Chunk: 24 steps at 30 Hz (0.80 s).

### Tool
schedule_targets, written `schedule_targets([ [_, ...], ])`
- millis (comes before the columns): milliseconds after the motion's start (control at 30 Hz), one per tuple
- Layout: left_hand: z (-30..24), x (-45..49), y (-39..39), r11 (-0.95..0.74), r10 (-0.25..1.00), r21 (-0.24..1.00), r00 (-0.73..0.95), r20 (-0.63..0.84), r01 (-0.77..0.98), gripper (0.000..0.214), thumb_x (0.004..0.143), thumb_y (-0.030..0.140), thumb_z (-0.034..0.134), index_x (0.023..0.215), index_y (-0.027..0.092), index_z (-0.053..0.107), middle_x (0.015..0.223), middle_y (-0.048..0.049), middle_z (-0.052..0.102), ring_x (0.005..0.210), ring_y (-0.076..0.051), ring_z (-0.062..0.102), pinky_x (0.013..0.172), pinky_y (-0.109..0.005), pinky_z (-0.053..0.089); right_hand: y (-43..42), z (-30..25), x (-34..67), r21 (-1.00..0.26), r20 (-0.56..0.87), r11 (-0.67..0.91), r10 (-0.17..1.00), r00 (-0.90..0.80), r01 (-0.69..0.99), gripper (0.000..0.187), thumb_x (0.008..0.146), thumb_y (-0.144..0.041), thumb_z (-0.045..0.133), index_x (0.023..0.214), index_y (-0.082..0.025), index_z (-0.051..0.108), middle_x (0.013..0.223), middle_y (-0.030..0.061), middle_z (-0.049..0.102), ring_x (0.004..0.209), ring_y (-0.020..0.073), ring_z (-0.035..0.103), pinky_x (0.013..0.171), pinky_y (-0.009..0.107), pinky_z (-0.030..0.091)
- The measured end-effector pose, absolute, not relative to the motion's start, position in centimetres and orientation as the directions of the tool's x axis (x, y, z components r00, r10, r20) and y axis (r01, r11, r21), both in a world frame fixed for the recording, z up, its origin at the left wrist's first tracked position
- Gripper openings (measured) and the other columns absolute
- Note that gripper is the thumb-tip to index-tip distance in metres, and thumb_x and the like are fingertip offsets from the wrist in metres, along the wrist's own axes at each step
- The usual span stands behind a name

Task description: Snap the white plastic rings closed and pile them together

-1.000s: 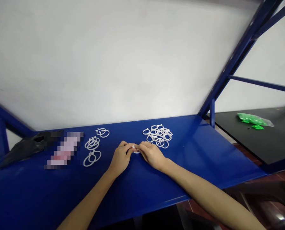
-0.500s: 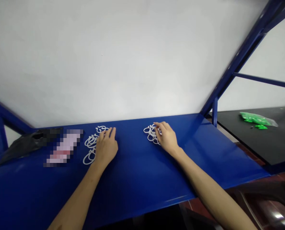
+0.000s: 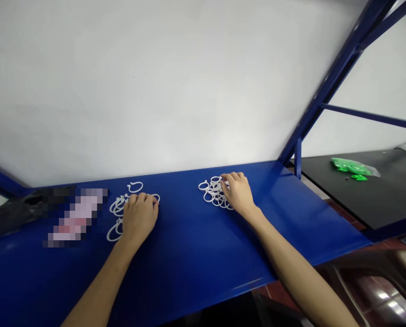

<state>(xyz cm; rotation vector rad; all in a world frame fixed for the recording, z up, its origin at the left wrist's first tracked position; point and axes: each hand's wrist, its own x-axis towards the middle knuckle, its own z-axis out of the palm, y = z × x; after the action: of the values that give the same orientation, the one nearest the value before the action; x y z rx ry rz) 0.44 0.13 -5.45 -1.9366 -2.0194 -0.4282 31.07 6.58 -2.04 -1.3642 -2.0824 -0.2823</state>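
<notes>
Toward the back edge of the blue bench (image 3: 189,259), right of its middle, a pile of white rings (image 3: 218,196) lies overlapped, with the right hand (image 3: 238,193) over its right side. That hand is curved, thumb and forefinger down at the rings; whether they pinch one, I cannot tell. Because the loops lie across each other, lifting one could drag a neighbour along or scatter the pile. Nearer the bench's left edge, the left hand (image 3: 139,218) has its fingers bent and close together, partly covering a smaller group of rings (image 3: 117,207). A half-hidden ring (image 3: 159,198) shows past its fingertips; any grip is out of sight. If the palm brushed sideways, it could muddle that group or nudge the lone ring (image 3: 142,185) behind it.
</notes>
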Motion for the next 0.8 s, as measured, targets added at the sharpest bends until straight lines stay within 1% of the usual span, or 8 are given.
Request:
schedule_targets([
  [133, -4.8, 1.7, -0.2, -0.239, 0.822, 0.101, 0.146, 0.551, 0.966, 0.021, 0.094, 0.029, 0.052, 0.090, 0.019, 0.070, 0.097, -0.0095, 0.067, 0.095, -0.027, 0.055, 0.086, -0.044, 0.047, 5.5, -1.8, 29.9, -0.230, 0.596, 0.580, 0.719, -0.358, 0.781, 0.020, 0.100, -0.027, 0.055, 0.108, -0.017, 0.069, 0.100, 0.0111, 0.071, 0.098, 0.0281, 0.057, 0.088, 0.042, 0.046],
  [233, -4.2, 3.5, -1.0, -0.452, 0.703, 0.113, 0.275, 0.656, 0.885, 0.017, 0.095, 0.027, 0.055, 0.096, 0.022, 0.071, 0.098, -0.0066, 0.065, 0.096, -0.022, 0.054, 0.089, -0.038, 0.049, 4.1, -1.9, 28.3, -0.416, 0.521, 0.674, 0.727, -0.448, 0.610, 0.024, 0.102, -0.033, 0.053, 0.115, -0.018, 0.066, 0.101, 0.0090, 0.071, 0.096, 0.0237, 0.062, 0.090, 0.039, 0.048],
  [333, -4.0, 4.9, -1.8, -0.560, 0.637, 0.093, 0.356, 0.684, 0.823, 0.013, 0.094, 0.024, 0.059, 0.097, 0.024, 0.072, 0.097, -0.0047, 0.063, 0.094, -0.020, 0.054, 0.087, -0.033, 0.050, 2.8, -2.5, 26.8, -0.629, 0.410, 0.630, 0.767, -0.494, 0.456, 0.025, 0.102, -0.035, 0.052, 0.118, -0.019, 0.062, 0.094, 0.0047, 0.071, 0.084, 0.0182, 0.066, 0.080, 0.033, 0.051],
  [400, -4.1, 5.5, -2.1, -0.596, 0.621, 0.093, 0.384, 0.683, 0.798, 0.013, 0.093, 0.021, 0.060, 0.096, 0.025, 0.072, 0.096, -0.0035, 0.063, 0.092, -0.019, 0.055, 0.086, -0.033, 0.051, 2.3, -3.0, 26.2, -0.708, 0.398, 0.597, 0.778, -0.486, 0.377, 0.020, 0.100, -0.031, 0.054, 0.115, -0.019, 0.061, 0.086, 0.0017, 0.069, 0.075, 0.0157, 0.065, 0.074, 0.029, 0.051],
  [500, -4.1, 5.9, -2.2, -0.612, 0.616, 0.153, 0.346, 0.708, 0.776, 0.014, 0.093, 0.020, 0.059, 0.100, 0.026, 0.071, 0.099, -0.0033, 0.064, 0.093, -0.018, 0.058, 0.087, -0.033, 0.052, 2.2, -3.5, 25.9, -0.760, 0.430, 0.577, 0.792, -0.434, 0.300, 0.015, 0.097, -0.026, 0.054, 0.110, -0.019, 0.059, 0.083, 0.0006, 0.068, 0.074, 0.0145, 0.064, 0.071, 0.028, 0.051],
  [600, -3.8, 6.1, -2.2, -0.528, 0.693, 0.359, 0.145, 0.706, 0.770, 0.018, 0.094, 0.028, 0.059, 0.109, 0.024, 0.068, 0.105, -0.0050, 0.065, 0.094, -0.018, 0.062, 0.084, -0.033, 0.054, 2.5, -3.5, 26.1, -0.754, 0.452, 0.582, 0.796, -0.402, 0.305, 0.015, 0.097, -0.023, 0.053, 0.111, -0.019, 0.058, 0.084, 0.0009, 0.068, 0.073, 0.0143, 0.064, 0.070, 0.027, 0.051],
  [700, -3.4, 6.2, -2.2, -0.363, 0.841, 0.619, -0.040, 0.539, 0.696, 0.024, 0.094, 0.040, 0.056, 0.107, 0.023, 0.069, 0.100, -0.0040, 0.070, 0.085, -0.017, 0.066, 0.075, -0.030, 0.056, 2.6, -3.3, 26.4, -0.691, 0.472, 0.628, 0.768, -0.433, 0.358, 0.017, 0.097, -0.023, 0.055, 0.112, -0.019, 0.061, 0.086, 0.0024, 0.069, 0.074, 0.0150, 0.065, 0.071, 0.028, 0.051],
  [800, -3.1, 6.2, -2.0, -0.244, 0.946, 0.781, -0.038, 0.323, 0.574, 0.031, 0.094, 0.048, 0.052, 0.102, 0.024, 0.071, 0.090, -0.0015, 0.075, 0.077, -0.016, 0.068, 0.072, -0.029, 0.055, 2.4, -3.4, 26.4, -0.626, 0.488, 0.703, 0.691, -0.534, 0.337, 0.016, 0.099, -0.023, 0.055, 0.111, -0.019, 0.065, 0.096, 0.0053, 0.072, 0.084, 0.0163, 0.067, 0.078, 0.029, 0.053],
])
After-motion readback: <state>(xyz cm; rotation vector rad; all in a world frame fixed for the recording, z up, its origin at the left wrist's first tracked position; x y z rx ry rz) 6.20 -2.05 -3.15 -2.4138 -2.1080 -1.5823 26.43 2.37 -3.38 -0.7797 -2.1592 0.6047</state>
